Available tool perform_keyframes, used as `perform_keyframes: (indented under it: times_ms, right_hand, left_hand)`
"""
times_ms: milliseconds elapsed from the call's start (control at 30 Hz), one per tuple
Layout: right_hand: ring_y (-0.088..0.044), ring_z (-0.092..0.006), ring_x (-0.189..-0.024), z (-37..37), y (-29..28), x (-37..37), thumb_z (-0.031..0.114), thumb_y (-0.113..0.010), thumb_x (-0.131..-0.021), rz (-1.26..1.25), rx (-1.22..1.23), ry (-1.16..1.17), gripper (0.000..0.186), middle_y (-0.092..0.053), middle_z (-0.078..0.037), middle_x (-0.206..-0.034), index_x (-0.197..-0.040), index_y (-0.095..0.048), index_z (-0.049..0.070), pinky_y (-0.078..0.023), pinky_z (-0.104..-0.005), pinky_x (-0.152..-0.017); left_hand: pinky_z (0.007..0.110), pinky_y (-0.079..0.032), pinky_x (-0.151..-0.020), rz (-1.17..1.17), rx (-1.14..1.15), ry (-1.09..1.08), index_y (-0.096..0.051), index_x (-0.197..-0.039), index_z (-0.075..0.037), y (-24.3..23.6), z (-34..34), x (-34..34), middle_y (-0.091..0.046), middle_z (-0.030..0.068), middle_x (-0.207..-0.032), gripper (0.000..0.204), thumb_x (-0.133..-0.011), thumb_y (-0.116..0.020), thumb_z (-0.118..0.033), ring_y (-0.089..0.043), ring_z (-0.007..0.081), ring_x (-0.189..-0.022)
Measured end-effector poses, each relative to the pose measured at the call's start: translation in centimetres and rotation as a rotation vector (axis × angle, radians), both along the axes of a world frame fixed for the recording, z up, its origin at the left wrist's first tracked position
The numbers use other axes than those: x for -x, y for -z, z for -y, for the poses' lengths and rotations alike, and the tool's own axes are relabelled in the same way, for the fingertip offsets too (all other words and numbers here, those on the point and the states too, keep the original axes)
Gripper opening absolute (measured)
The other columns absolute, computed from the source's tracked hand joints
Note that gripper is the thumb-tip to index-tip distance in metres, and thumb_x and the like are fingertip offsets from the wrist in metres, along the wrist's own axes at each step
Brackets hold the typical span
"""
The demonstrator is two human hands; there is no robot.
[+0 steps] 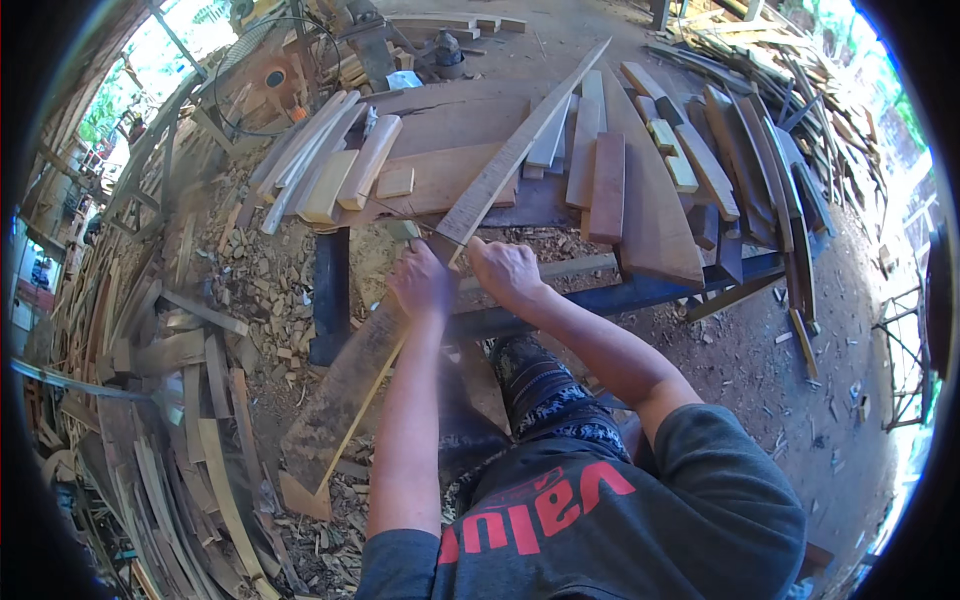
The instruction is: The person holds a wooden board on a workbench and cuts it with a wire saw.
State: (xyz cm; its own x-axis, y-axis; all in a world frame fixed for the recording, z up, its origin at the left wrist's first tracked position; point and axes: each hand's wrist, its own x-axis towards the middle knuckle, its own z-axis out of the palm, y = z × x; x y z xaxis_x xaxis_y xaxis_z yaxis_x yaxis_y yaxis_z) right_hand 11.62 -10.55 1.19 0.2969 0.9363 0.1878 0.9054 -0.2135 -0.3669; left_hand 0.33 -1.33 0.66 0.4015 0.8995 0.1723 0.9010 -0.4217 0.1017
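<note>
A long, narrow tapered board [520, 140] runs diagonally from the far side of the bench down past my left forearm. A thin dark bar [450, 238] crosses it near my hands. My left hand [420, 275] is curled at the board beside a small greenish block [404, 229], slightly blurred; its grip is unclear. Just right of the board, my right hand [505, 270] is closed at the bar's end, what it holds hidden by the fingers. Short wooden blocks [345, 190] and a broad tapered plank [655, 220] lie around them.
The bench's dark metal frame [330, 290] passes below my hands. More cut pieces [730, 160] crowd its right end. Piles of slats fill the left side [210, 450] and back right [810, 110]. Wood chips litter the floor [750, 370]; a dark metal object [447, 55] stands at the back.
</note>
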Motion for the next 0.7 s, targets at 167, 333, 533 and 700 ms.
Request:
perform_keyframes:
  times_ms: [167, 333, 533, 700]
  right_hand:
    - [-0.070, -0.0355, -0.076, 5.4, 0.6, -0.3, 0.013, -0.050, -0.089, 0.007, 0.048, 0.023, 0.011, -0.069, -0.018, -0.080, -0.096, -0.053, 0.006, -0.054, -0.0455, -0.066]
    - [-0.070, -0.0357, -0.073, 5.9, -0.2, -0.4, 0.013, -0.049, -0.090, -0.015, 0.052, 0.060, 0.011, -0.068, -0.018, -0.079, -0.098, -0.052, 0.006, -0.054, -0.0469, -0.065]
    - [-0.069, -0.0358, -0.070, -0.3, 0.5, 0.2, 0.014, -0.048, -0.091, -0.014, -0.019, 0.020, 0.010, -0.067, -0.016, -0.074, -0.093, -0.052, 0.006, -0.053, -0.0482, -0.065]
    - [-0.069, -0.0357, -0.069, 6.1, 1.5, -0.8, 0.015, -0.051, -0.089, 0.023, -0.063, 0.039, 0.009, -0.066, -0.017, -0.071, -0.090, -0.053, 0.006, -0.053, -0.0485, -0.062]
  left_hand:
    - [0.050, -0.046, -0.091, 0.019, 0.001, -0.022, -0.054, -0.109, -0.006, 0.4, -0.3, 0.4, -0.066, 0.0119, -0.104, 0.049, -0.074, -0.075, -0.033, -0.065, 0.0296, -0.101]
    - [0.049, -0.046, -0.090, 0.040, -0.005, -0.015, -0.055, -0.107, -0.005, -0.2, -0.1, -0.1, -0.066, 0.0125, -0.102, 0.046, -0.074, -0.074, -0.031, -0.065, 0.0295, -0.099]
    - [0.047, -0.047, -0.089, 0.020, 0.006, -0.002, -0.056, -0.102, -0.005, -0.1, -0.3, 0.1, -0.067, 0.0111, -0.096, 0.042, -0.072, -0.073, -0.028, -0.066, 0.0284, -0.096]
    - [0.048, -0.047, -0.088, 0.012, -0.027, -0.037, -0.056, -0.105, -0.005, 0.1, -0.1, 0.3, -0.067, 0.0118, -0.098, 0.044, -0.074, -0.073, -0.031, -0.066, 0.0294, -0.097]
